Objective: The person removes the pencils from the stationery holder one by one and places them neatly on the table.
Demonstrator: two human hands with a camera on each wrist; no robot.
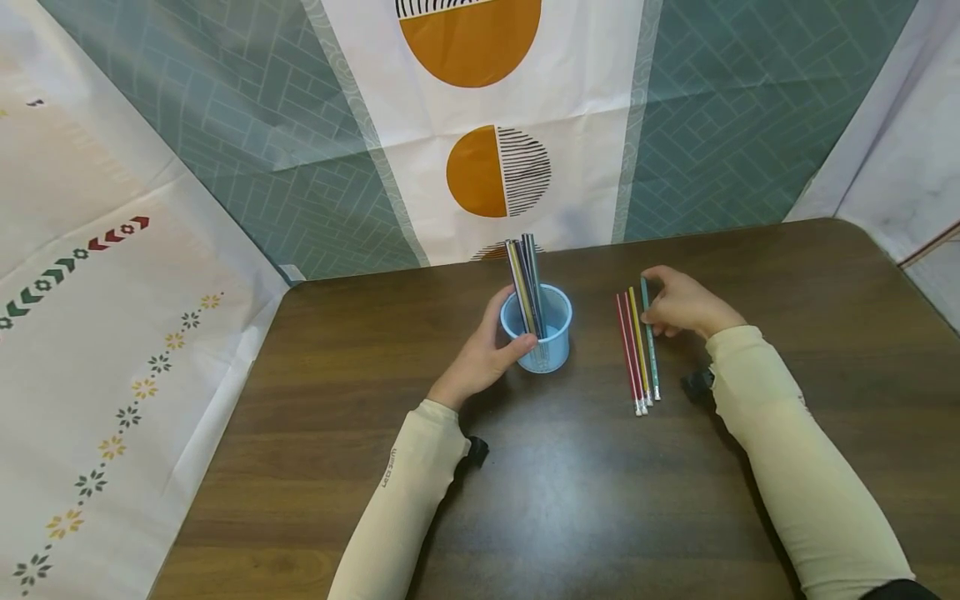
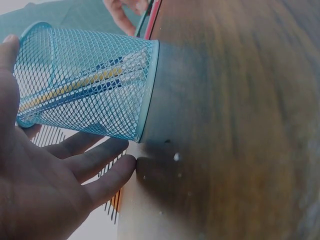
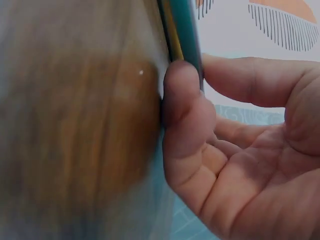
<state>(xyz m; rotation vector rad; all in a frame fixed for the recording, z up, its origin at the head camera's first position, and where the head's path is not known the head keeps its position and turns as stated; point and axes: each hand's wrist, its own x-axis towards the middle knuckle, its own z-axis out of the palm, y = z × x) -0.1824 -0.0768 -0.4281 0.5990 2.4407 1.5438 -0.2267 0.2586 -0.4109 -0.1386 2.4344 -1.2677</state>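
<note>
A light blue mesh pencil cup stands on the table with several dark and yellow pencils leaning in it. My left hand holds the cup from its left side, thumb across the front near the rim. In the left wrist view, the fingers spread along the mesh wall. To the right, two red pencils, a yellow pencil and a teal pencil lie side by side, eraser ends toward me. My right hand pinches the teal pencil near its far end; the right wrist view shows thumb and fingertip against it.
The brown wooden table reaches back to a hanging cloth with orange and striped circles. A white patterned cloth hangs along the left edge. Black wrist straps show under the sleeves.
</note>
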